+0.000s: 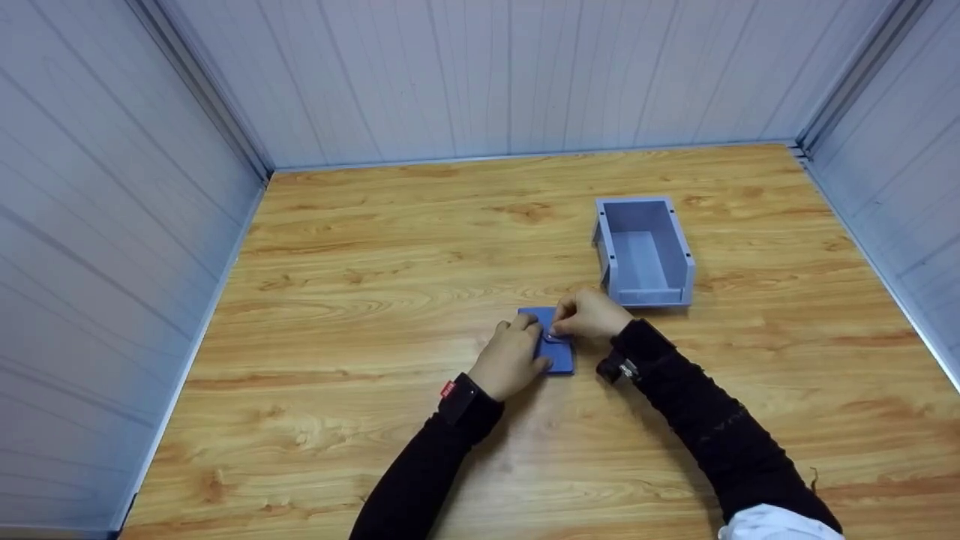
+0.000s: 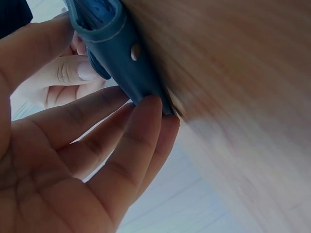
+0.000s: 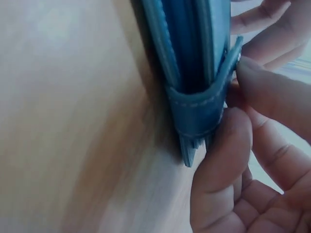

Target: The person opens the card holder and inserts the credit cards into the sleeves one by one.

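A blue leather wallet [image 1: 556, 361] with a stitched strap lies on the wooden table. Its layered inside shows between the covers in the right wrist view, where the strap [image 3: 197, 114] bends across the edge and its end stands up a little from the cover. My left hand [image 1: 510, 358] holds the wallet from the left, thumb and fingers on its edges. My right hand [image 1: 590, 315] pinches the strap near its free end. In the left wrist view a round metal snap [image 2: 135, 52] shows on the wallet's side.
Behind my right hand stands a grey open-fronted plastic bin [image 1: 645, 292]. Pale panel walls [image 1: 480, 82] close off the table at the back, left and right.
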